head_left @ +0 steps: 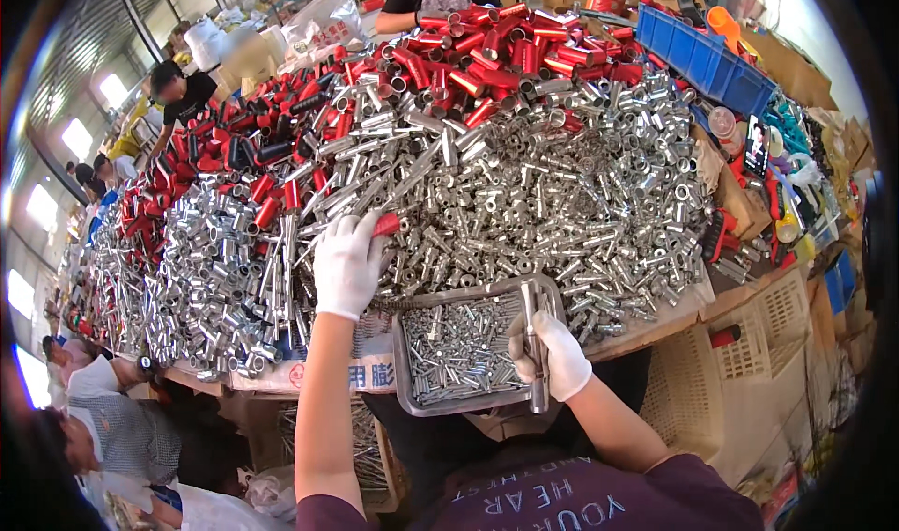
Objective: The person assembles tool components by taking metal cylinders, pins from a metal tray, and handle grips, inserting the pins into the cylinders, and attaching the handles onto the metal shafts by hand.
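My left hand [348, 267], in a white glove, reaches over the front of the pile. Its fingers are curled around a short red sleeve [387, 224], partly hidden by the hand. My right hand [554, 351], also gloved, is closed on a shiny metal tube assembly [537, 390] held upright. This tube stands over the right side of a grey metal tray [405, 381]. Small silver pins and screws [464, 348] fill the tray. Dark coil springs [359, 330] lie between my left wrist and the tray.
A large heap of small metal parts [524, 208] covers the table, with red tubes [487, 63] at the back and metal sleeves [201, 259] at left. A blue crate [698, 58] and phone [756, 145] are at right. Cream plastic baskets [679, 390] stand below. Other people work nearby.
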`<action>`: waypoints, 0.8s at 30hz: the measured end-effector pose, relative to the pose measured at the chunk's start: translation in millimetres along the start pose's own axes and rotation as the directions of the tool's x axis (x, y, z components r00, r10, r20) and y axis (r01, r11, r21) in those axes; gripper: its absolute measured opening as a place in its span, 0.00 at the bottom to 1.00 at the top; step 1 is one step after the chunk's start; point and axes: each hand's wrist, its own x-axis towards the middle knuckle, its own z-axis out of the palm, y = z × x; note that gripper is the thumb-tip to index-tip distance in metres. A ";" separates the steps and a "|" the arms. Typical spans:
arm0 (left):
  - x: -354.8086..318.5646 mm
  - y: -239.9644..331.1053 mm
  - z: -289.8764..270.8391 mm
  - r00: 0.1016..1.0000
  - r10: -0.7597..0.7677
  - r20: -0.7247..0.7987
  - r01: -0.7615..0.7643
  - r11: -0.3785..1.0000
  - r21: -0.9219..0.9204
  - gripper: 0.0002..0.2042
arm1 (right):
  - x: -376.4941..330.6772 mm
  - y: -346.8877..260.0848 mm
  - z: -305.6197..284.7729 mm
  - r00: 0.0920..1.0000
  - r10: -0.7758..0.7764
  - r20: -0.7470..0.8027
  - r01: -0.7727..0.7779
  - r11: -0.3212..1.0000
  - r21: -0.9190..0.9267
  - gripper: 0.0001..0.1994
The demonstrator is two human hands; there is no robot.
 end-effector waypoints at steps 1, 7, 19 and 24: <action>3.5 27.2 -17.7 0.994 -0.097 0.050 0.105 0.975 -0.196 0.13 | -2.4 -3.6 -2.9 0.996 0.083 -0.014 -0.084 0.996 -0.005 0.19; -16.2 89.0 -57.2 0.831 0.153 0.534 0.290 0.702 -0.651 0.09 | -3.5 -9.1 13.1 0.931 0.284 0.229 -0.192 0.916 -0.353 0.13; -49.6 128.6 -47.1 0.901 0.056 0.430 0.201 0.826 -0.527 0.15 | -5.9 -9.6 13.7 0.950 0.290 0.115 -0.196 0.842 -0.503 0.17; -65.6 20.8 -14.6 0.895 -0.136 0.424 0.121 0.991 0.060 0.12 | -3.2 -15.3 22.2 0.941 0.323 0.099 -0.270 0.896 -0.354 0.23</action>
